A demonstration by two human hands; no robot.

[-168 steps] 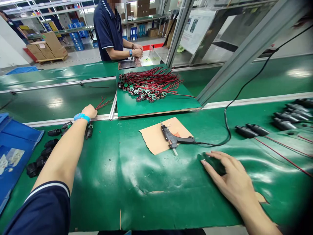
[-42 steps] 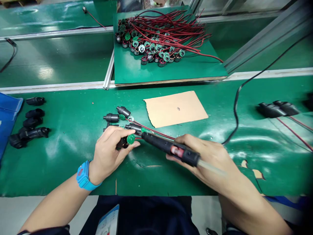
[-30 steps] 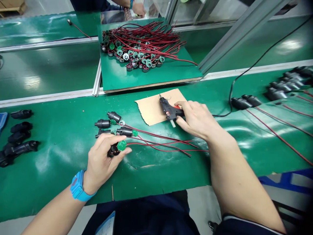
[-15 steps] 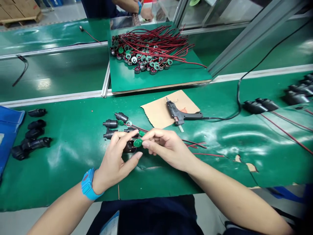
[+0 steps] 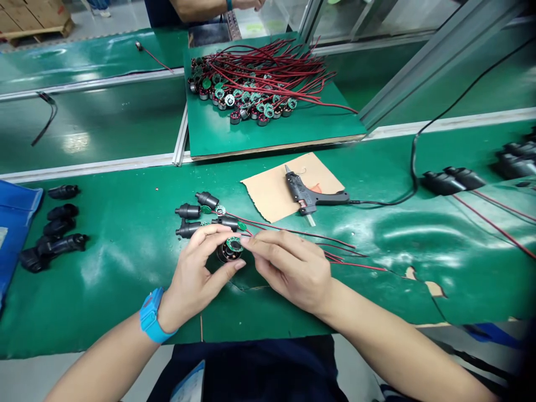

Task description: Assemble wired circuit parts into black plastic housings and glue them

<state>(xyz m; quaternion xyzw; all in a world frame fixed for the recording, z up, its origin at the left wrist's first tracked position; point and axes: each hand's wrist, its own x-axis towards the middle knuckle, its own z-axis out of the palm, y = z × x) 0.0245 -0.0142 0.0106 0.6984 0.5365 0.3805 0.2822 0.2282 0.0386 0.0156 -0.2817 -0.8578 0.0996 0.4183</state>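
My left hand (image 5: 196,268) grips a small black housing (image 5: 228,252) with a round green board seated at its open end. My right hand (image 5: 288,265) pinches the same part from the right, fingertips pressed on the board's edge. Red wires (image 5: 301,237) trail from it to the right across the green mat. Three more black housings with green boards (image 5: 196,215) lie just beyond my hands. A black glue gun (image 5: 312,192) rests on a piece of cardboard (image 5: 272,192), untouched.
A green board (image 5: 268,125) at the back carries a heap of small round parts with red wires (image 5: 259,84). Loose black housings (image 5: 54,223) lie at left beside a blue bin (image 5: 17,223). Wired black parts (image 5: 456,178) sit right. Another person's arm (image 5: 209,5) shows beyond.
My right hand laid the glue gun on the cardboard and came back to the housing. The green board now sits flat in the housing's mouth, held by both hands.
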